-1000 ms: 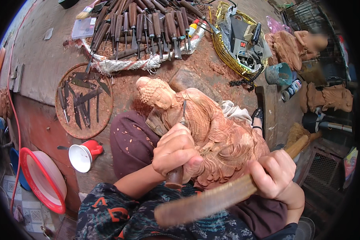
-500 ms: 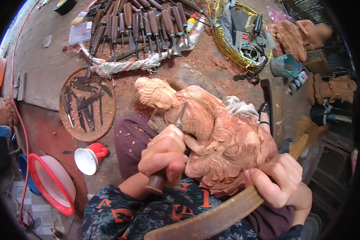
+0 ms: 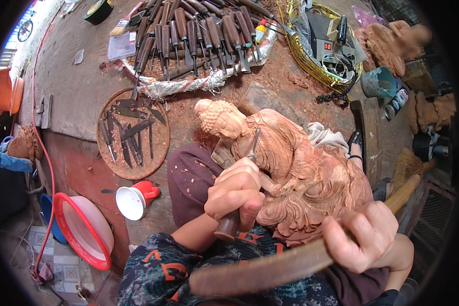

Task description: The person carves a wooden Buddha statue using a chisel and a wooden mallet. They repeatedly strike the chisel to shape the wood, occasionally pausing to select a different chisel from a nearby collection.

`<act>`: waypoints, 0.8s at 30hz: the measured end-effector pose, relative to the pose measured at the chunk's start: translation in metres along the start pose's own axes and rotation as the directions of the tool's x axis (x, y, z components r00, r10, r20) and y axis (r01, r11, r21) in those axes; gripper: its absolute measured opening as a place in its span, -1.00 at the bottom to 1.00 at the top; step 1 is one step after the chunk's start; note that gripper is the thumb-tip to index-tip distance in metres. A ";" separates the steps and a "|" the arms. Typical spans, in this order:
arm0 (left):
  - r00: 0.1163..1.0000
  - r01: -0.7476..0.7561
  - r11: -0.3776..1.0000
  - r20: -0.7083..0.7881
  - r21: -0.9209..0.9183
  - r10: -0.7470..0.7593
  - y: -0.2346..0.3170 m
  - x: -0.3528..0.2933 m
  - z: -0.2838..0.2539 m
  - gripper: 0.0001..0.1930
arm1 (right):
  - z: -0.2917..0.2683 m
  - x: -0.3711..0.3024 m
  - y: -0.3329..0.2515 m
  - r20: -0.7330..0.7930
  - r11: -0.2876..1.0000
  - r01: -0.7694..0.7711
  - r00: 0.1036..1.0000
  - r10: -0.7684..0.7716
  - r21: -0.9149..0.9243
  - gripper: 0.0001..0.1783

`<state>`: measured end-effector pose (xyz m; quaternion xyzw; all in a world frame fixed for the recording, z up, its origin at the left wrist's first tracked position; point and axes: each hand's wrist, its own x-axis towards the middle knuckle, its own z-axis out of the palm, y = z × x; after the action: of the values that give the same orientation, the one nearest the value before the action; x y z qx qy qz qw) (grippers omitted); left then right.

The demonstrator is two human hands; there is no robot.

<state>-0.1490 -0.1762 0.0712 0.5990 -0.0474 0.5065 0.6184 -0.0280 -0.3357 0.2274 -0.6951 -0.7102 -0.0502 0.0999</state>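
A carved wooden figure [image 3: 290, 153] with a curly-haired head and robe folds lies tilted on its back across my lap, its head to the left. My left hand [image 3: 234, 196] is wrapped round the wooden handle of a chisel [image 3: 228, 227]. The chisel's metal blade points up over the figure's chest; whether its edge touches the wood I cannot tell. Gripped by my right hand [image 3: 362, 237], at the lower right, is a long, flat wooden mallet [image 3: 260, 270]. Its broad end is blurred and lies below the chisel handle, apart from it.
Many wooden-handled chisels [image 3: 188, 38] lie on a white cloth-edged mat at the back. Loose blades sit on a round tray [image 3: 104, 153] at left, near a red-and-white cup [image 3: 132, 200] and a pink basin [image 3: 84, 229]. A wire basket [image 3: 296, 51] holds a control box [image 3: 324, 43].
The whole scene has shifted right in view. The mallet's broad end has swung slightly up towards the chisel handle. My left hand keeps its place against the figure.
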 end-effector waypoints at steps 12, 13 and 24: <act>0.999 -0.035 0.999 0.022 -0.035 0.036 -0.005 0.003 -0.004 -0.85 | 0.005 0.004 -0.003 0.009 0.996 -0.071 0.997 0.072 -0.059 -0.72; 0.999 -0.031 0.999 0.035 -0.030 0.032 -0.005 0.003 -0.006 -0.85 | 0.009 0.001 -0.003 -0.052 0.999 -0.048 0.998 0.047 -0.026 -0.71; 0.992 0.001 1.000 0.128 -0.005 0.000 -0.003 -0.002 -0.013 -0.87 | 0.014 0.004 -0.007 -0.052 0.999 -0.015 0.999 0.012 -0.052 -0.70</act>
<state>-0.1549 -0.1662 0.0641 0.6287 -0.0881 0.4668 0.6156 -0.0363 -0.3292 0.2152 -0.7006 -0.7012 -0.0861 0.1003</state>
